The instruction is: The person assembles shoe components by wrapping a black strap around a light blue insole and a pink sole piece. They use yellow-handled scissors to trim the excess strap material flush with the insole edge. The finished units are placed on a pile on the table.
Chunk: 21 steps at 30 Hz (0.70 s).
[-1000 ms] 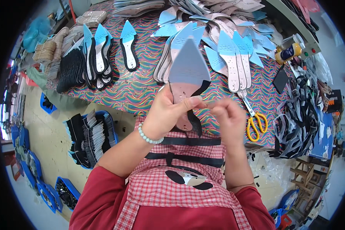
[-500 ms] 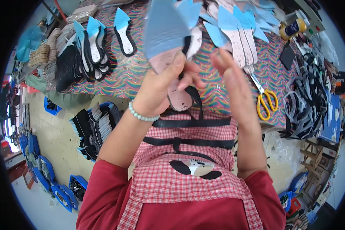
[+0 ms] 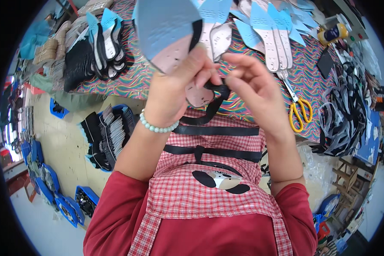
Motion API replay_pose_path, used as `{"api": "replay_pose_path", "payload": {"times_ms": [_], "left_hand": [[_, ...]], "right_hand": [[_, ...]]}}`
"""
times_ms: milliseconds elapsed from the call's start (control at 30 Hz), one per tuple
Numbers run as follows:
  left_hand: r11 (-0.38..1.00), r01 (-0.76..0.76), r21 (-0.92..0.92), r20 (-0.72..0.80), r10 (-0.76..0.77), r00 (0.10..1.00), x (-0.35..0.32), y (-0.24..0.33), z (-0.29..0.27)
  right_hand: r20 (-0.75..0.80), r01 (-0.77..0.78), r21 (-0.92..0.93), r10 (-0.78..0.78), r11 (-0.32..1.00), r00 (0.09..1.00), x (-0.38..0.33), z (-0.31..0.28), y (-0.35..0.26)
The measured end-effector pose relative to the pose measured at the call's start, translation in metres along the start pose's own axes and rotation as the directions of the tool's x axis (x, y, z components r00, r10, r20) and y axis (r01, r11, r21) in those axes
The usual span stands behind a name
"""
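My left hand (image 3: 175, 87) grips a pointed shoe insole (image 3: 166, 36), pale blue at the toe and pinkish toward the heel, held up close above the table's near edge. A black strip (image 3: 210, 112) runs along the insole's edge and hangs in a loop below its heel. Just right of the heel, my right hand (image 3: 258, 96) pinches this strip between thumb and fingers. The left fingers partly cover the insole's middle. Behind it, more blue-and-white insoles (image 3: 269, 42) lie in overlapping rows on the patterned tablecloth (image 3: 243, 102).
Yellow-handled scissors (image 3: 301, 113) lie at the right, near a dark flat phone-like object (image 3: 324, 64) and a yellow bottle (image 3: 333, 33). Black and grey strips (image 3: 345, 111) are heaped at the right edge. Black-edged insoles (image 3: 110, 45) stand at left; a filled blue crate (image 3: 126, 121) sits below.
My right hand, open and blurred before, has come in to the left and closed on the black strip. The held insole has shifted left and covers the single black-edged insole behind.
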<state>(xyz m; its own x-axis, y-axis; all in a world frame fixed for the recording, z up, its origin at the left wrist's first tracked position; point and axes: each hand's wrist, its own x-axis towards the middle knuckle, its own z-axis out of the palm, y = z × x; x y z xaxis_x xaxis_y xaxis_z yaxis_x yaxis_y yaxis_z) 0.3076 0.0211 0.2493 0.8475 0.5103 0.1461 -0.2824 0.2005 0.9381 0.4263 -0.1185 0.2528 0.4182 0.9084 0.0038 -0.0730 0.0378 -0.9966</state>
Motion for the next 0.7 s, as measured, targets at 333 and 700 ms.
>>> {"api": "replay_pose_path", "payload": {"times_ms": [333, 700], "left_hand": [[0.668, 0.064, -0.741, 0.092, 0.006, 0.996, -0.001, 0.005, -0.008], [0.703, -0.281, 0.653, 0.076, 0.308, 0.948, -0.035, -0.002, -0.005]], "right_hand": [[0.038, 0.294, -0.72, -0.387, 0.629, 0.921, -0.024, 0.023, 0.029], [0.043, 0.266, -0.745, -0.354, 0.612, 0.934, -0.01, -0.014, -0.008]]}}
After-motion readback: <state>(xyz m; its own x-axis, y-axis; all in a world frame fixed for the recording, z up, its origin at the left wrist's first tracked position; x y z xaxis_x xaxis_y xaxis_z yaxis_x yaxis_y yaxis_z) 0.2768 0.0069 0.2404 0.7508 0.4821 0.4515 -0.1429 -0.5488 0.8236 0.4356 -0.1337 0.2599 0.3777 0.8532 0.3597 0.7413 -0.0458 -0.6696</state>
